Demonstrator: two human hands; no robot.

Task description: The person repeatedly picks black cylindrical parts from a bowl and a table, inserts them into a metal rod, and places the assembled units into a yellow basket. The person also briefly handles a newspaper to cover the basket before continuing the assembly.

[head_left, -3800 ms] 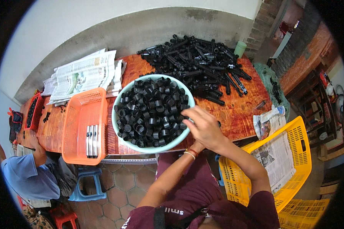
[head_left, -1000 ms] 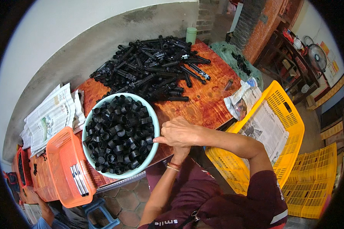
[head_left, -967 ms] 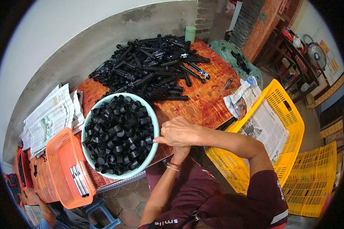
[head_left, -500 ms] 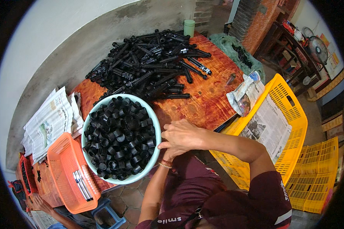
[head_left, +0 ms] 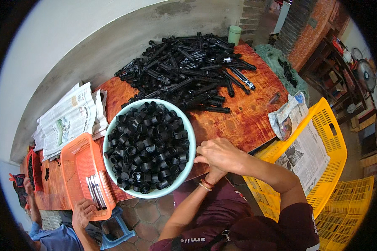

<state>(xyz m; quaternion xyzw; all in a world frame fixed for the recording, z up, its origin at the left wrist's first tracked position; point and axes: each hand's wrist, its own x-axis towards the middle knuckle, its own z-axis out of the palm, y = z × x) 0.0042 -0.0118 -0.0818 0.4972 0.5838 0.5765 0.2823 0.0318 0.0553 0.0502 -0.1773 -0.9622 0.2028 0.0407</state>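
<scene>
"Black caps [head_left: 151, 146]: where do we see them?"

"Heaped in the pale bowl [head_left: 192, 144] at centre, whose lower rim reaches past the front edge of the table [head_left: 247, 125]."

"And our grip?"

"Our right hand [head_left: 218, 154] laps over our left hand [head_left: 215, 173], just beside the bowl's right rim; we cannot tell whether either holds anything."

"Any open room?"

"We have bare table right of centre, between the black tubes [head_left: 188, 75] at upper centre and the yellow crate [head_left: 337, 154] at right."
</scene>
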